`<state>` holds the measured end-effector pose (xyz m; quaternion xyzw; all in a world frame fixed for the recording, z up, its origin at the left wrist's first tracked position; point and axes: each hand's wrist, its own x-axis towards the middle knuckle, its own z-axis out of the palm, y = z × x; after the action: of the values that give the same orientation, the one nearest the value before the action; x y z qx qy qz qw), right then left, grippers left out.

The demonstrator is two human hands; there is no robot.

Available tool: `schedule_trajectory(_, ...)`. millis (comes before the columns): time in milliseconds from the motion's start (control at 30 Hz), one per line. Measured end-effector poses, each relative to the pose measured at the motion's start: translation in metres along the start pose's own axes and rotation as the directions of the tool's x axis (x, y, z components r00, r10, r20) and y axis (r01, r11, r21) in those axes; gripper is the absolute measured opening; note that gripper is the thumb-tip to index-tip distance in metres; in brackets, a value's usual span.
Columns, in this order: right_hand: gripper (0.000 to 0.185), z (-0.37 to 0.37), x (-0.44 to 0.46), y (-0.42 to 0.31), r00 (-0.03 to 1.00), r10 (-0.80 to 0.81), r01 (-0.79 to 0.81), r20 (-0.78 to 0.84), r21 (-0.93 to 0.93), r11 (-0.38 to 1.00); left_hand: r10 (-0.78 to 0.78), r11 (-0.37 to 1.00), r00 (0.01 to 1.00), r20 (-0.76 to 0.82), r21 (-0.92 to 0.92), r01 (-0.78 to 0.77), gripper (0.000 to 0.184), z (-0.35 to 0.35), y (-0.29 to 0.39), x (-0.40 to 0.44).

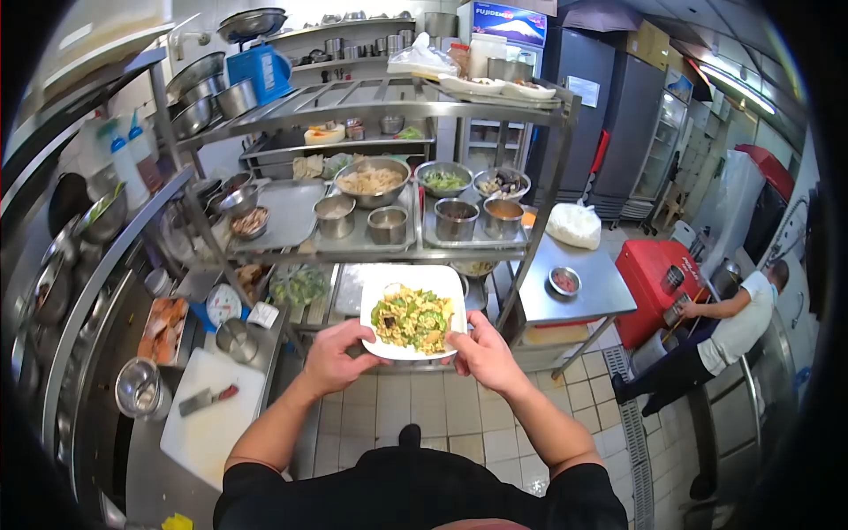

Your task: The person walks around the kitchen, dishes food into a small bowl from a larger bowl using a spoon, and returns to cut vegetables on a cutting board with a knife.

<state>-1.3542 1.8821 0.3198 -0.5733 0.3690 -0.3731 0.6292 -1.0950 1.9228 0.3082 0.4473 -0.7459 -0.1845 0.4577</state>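
Note:
A square white plate (369, 300) of stir-fried food (412, 316), yellow and green in colour, is held level in front of me. My left hand (338, 358) grips its left edge, thumb and fingers closed on the rim. On the opposite side my right hand (484, 353) pinches the lower right corner, the thumb lying over the rim by the food. Just beyond the plate stands a metal shelf rack (380, 257) with steel bowls and pots on it.
Left is a counter with a white cutting board (208, 442), a cleaver (196, 402) and a steel pot (237, 339). A steel table (574, 300) with a small bowl (564, 282) stands to the right. Further right, a person (729, 327) works near a red cooler (649, 287).

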Motion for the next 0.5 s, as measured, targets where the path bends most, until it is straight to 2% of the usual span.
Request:
schedule_trajectory(100,0.034,-0.020,0.040,-0.052,0.996,-0.083,0.084,0.022,-0.085,0.993,0.052,0.997,0.998,0.030,-0.050,-0.051,0.027,-0.023,-0.002,0.079)
schedule_trajectory(167,0.042,-0.042,0.068,-0.074,0.982,-0.172,0.176,0.076,-0.057,0.983,0.085,0.980,0.995,0.046,-0.183,-0.075,0.027,-0.044,-0.008,0.130)
schedule_trajectory(233,0.043,-0.070,0.086,-0.094,0.961,-0.274,0.275,0.034,-0.077,0.958,-0.031,0.885,0.997,0.065,-0.463,0.057,0.028,-0.054,-0.001,0.182)
schedule_trajectory(300,0.037,-0.099,0.093,-0.111,0.939,-0.342,0.335,-0.039,-0.123,0.934,0.053,0.847,0.997,0.051,-0.531,-0.018,0.028,-0.064,-0.001,0.234)
schedule_trajectory(367,0.035,-0.130,0.101,-0.112,0.902,-0.418,0.399,-0.111,-0.161,0.903,0.129,0.872,0.992,0.009,-0.477,-0.108,0.026,-0.071,0.009,0.283)
schedule_trajectory(467,0.032,-0.175,0.107,-0.115,0.885,-0.420,0.379,-0.200,-0.213,0.900,0.186,0.896,0.982,-0.024,-0.406,-0.179,0.025,-0.073,0.008,0.336)
schedule_trajectory(500,0.031,-0.191,0.111,-0.110,0.864,-0.456,0.421,-0.213,-0.190,0.887,0.217,0.893,0.976,-0.032,-0.397,-0.212,0.025,-0.072,0.007,0.345)
